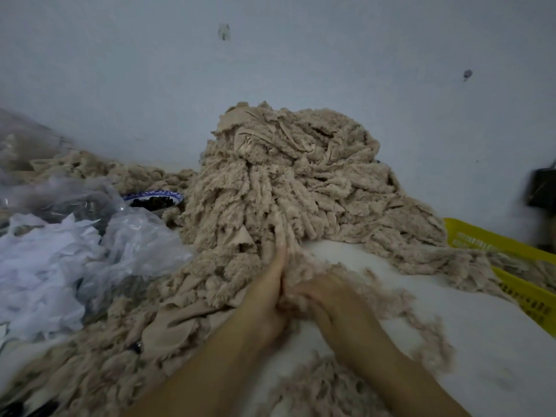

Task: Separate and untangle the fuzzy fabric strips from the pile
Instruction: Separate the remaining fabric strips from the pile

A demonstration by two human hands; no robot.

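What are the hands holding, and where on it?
A fuzzy strip at the pile's near foot: right hand curls round it, left hand presses it with straight fingers.

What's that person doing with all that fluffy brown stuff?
A person is sorting through a big pile of fuzzy fabric strips. The left hand lies with straight fingers against strips at the pile's foot; the right hand curls round a fuzzy clump beside it. Most strips are still tangled. Plastic bags lie on the left, a yellow basket on the right.
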